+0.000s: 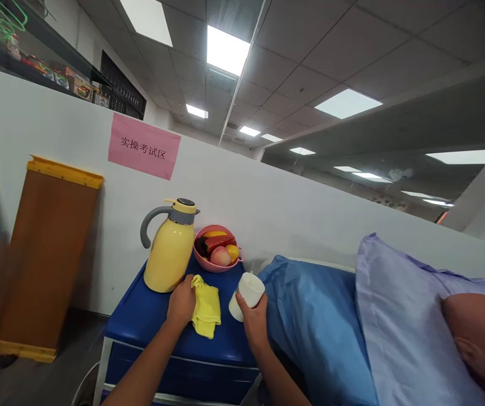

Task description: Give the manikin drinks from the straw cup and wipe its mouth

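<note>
My right hand (254, 321) is closed around a white cup (247, 295), held tilted just above the blue cabinet top (145, 316). My left hand (182, 302) rests on the near edge of a yellow cloth (206, 307) lying on that top, its fingers curled onto the cloth. A yellow thermos jug (170, 248) with a grey handle stands just behind my left hand. Beside it sits a pink bowl (216, 264) of fruit.
A bed with blue sheet (314, 316) and lilac pillow (398, 327) lies to the right, a person's head (479, 338) on it. A white partition wall (268, 208) runs behind, bearing a pink sign (143, 146). An orange board (42, 259) leans at left.
</note>
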Available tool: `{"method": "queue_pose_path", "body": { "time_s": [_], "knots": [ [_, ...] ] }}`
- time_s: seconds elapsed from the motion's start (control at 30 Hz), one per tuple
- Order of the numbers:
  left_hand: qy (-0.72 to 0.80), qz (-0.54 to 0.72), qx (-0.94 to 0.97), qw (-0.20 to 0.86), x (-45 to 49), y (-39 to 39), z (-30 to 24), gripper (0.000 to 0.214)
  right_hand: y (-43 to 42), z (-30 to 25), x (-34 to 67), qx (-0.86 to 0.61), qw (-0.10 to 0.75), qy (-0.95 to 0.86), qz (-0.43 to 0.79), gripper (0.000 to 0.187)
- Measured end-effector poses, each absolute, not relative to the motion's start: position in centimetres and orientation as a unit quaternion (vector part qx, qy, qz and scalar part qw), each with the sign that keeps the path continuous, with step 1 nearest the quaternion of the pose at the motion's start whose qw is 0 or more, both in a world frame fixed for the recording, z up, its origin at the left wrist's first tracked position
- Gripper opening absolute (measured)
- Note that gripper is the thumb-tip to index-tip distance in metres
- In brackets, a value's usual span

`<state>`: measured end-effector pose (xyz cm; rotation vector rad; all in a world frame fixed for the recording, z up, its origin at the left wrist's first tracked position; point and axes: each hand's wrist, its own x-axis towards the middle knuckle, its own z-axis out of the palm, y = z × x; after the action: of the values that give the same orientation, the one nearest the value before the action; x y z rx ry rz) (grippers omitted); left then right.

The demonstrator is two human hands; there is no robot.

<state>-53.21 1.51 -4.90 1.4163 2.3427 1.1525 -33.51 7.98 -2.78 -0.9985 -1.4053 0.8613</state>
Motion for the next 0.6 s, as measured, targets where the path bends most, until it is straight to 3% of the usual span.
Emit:
{"method": "queue_pose_path", "body": {
  "time_s": [0.17, 0.6],
  "knots": [
    [0.760, 0.413, 0.495, 0.080, -53.5, 2.5, -5.7, 0.045, 10.4, -4.5, -34.4, -0.403, 0.574, -0.610, 0.369, 0.073],
    [0.745, 0.439, 0.492, 0.100, -53.6, 3.7, -5.7, 0.051, 11.9, -6.0, -34.3, -0.365, 0.595, -0.596, 0.397, 0.080]
  ]
}}
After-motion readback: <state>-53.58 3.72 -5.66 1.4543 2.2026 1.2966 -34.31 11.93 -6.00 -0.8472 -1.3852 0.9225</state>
